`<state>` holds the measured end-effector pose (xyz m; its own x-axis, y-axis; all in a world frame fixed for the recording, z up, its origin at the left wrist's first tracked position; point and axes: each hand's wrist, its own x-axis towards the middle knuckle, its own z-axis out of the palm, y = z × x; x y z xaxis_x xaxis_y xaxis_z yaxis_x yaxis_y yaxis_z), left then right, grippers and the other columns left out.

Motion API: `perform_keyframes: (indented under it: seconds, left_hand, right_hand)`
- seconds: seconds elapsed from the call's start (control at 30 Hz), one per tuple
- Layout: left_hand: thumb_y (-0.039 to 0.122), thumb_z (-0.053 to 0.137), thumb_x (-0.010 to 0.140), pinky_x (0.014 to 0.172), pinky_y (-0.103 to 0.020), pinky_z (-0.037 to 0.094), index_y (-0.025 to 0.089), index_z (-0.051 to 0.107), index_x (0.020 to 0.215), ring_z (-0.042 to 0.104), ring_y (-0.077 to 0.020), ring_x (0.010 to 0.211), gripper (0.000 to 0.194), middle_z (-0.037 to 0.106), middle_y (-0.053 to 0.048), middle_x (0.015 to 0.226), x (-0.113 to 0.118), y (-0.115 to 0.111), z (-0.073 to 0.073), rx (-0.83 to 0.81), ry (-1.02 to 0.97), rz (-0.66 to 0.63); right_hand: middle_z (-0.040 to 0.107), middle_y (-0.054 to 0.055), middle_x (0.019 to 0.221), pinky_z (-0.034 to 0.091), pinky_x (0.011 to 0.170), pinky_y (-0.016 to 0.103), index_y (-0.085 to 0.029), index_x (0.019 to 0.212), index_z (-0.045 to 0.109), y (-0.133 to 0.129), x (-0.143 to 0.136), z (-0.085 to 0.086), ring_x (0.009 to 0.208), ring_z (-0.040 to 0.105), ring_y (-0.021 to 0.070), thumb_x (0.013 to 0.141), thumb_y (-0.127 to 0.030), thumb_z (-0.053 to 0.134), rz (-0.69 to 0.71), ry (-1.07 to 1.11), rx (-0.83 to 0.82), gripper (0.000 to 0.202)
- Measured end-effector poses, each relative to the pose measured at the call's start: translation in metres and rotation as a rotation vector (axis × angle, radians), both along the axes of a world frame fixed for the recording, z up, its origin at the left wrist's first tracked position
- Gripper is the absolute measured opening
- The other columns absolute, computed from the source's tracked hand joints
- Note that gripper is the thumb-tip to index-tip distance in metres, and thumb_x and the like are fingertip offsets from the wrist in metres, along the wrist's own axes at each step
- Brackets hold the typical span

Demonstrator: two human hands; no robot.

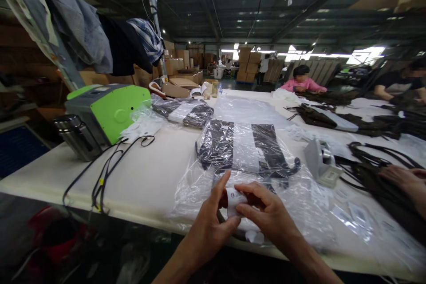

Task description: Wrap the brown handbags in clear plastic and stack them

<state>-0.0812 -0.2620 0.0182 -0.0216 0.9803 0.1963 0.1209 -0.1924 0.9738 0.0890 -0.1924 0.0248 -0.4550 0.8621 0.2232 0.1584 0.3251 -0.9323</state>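
One white printed label (233,199) curls at six o'clock in my view. The left hand (210,219) is half-closed, thumb and forefinger around it; the right hand (270,212) pinches the other side, thumb to fingertips. I judge it light, pliant and easily creased (sticky-backed or not, I can't tell), so I'd grip only its edges. Toward twelve o'clock from it lies a clear plastic bag (189,188) holding a folded dark garment (217,144), likely soft but slippery outside.
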Motion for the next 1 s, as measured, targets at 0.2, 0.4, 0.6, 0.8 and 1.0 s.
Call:
perform_keyframes:
  seconds: [0.2,0.4,0.6,0.8,1.0]
  left_hand:
    - [0.019,0.06,0.082,0.074,-0.026,0.049,0.023,0.055,0.134,0.059,-0.0144,0.075,0.053,0.066,0.0,0.086,0.0,0.008,0.001,-0.001,0.104,0.099]
    - [0.031,0.063,0.083,0.068,-0.024,0.047,0.018,0.069,0.109,0.059,-0.0143,0.072,0.029,0.065,0.0,0.079,-0.008,0.015,0.006,-0.027,0.056,0.16]
    - [0.029,0.067,0.08,0.066,-0.023,0.043,0.02,0.073,0.102,0.056,-0.0123,0.068,0.025,0.061,0.001,0.075,-0.009,0.015,0.014,0.032,0.083,0.136]
    - [0.03,0.068,0.078,0.059,-0.023,0.038,0.017,0.064,0.064,0.051,-0.0118,0.061,0.019,0.057,0.003,0.062,-0.013,0.018,0.011,-0.023,0.116,0.223]
    - [0.029,0.061,0.086,0.062,-0.022,0.038,0.017,0.063,0.069,0.054,-0.0121,0.065,0.02,0.06,0.002,0.067,-0.013,0.018,0.005,0.046,0.226,0.171]
  right_hand:
    - [0.066,0.002,0.092,0.054,0.064,0.024,-0.025,0.108,0.072,0.001,0.009,0.003,0.071,0.062,0.0141,0.077,-0.028,0.074,0.021,-0.036,0.094,0.031]
    - [0.065,0.004,0.097,0.055,0.077,0.03,-0.026,0.111,0.072,-0.002,0.006,0.006,0.079,0.065,0.017,0.078,-0.025,0.074,-0.001,-0.143,0.29,0.033]
    - [0.068,0.006,0.09,0.054,0.075,0.029,-0.024,0.096,0.074,-0.003,-0.001,0.011,0.083,0.065,0.0192,0.089,-0.034,0.064,0.086,-0.238,0.321,0.016]
    - [0.07,0.004,0.088,0.052,0.077,0.029,-0.022,0.097,0.072,-0.003,-0.004,0.009,0.08,0.065,0.019,0.085,-0.033,0.067,0.03,-0.229,0.245,0.017]
    - [0.07,0.003,0.078,0.05,0.068,0.025,-0.019,0.083,0.071,0.003,-0.008,0.009,0.073,0.064,0.0171,0.081,-0.039,0.067,0.055,-0.171,-0.065,0.021]
